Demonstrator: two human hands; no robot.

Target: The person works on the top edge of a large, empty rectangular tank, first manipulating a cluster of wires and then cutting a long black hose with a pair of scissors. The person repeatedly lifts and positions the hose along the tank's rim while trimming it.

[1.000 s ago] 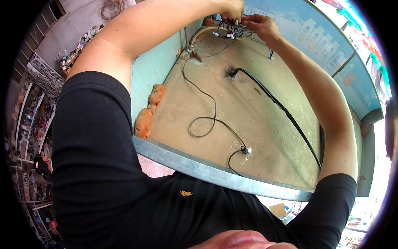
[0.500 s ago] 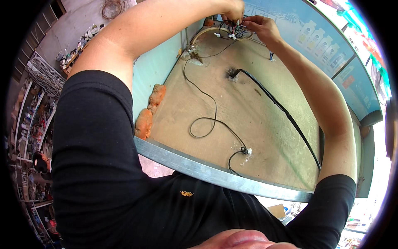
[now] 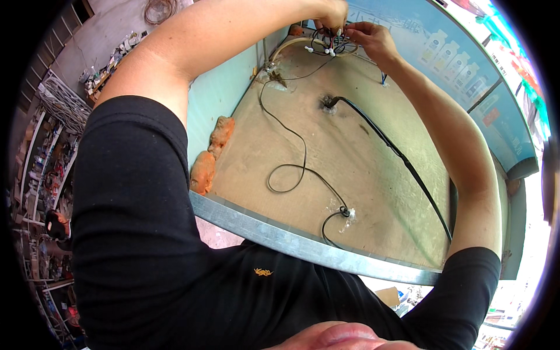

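At the far end of the shallow box, both my hands work at a bundle of thin dark wires (image 3: 318,44). Several small white wire connectors (image 3: 331,52) sit among these wires. My left hand (image 3: 335,14) reaches in from the left with bent fingers closed on the wires; its fingertips are partly hidden. Opposite it, my right hand (image 3: 373,39) pinches the wires between thumb and fingers. A thin black cable (image 3: 304,153) runs from near the bundle and loops across the tan panel (image 3: 268,216). A thicker black cable (image 3: 389,146) comes out of a hole in that panel.
A metal edge (image 3: 303,247) borders the near side, close to my body. Orange foam lumps (image 3: 203,172) stick to the left wall. A blue printed panel (image 3: 455,52) stands on the right. Crowded shelves (image 3: 44,175) and a coiled wire (image 3: 160,10) lie beyond the box on the left.
Both hands stay at the wire bundle. The left hand and the white connectors have shifted very slightly right in the picture.
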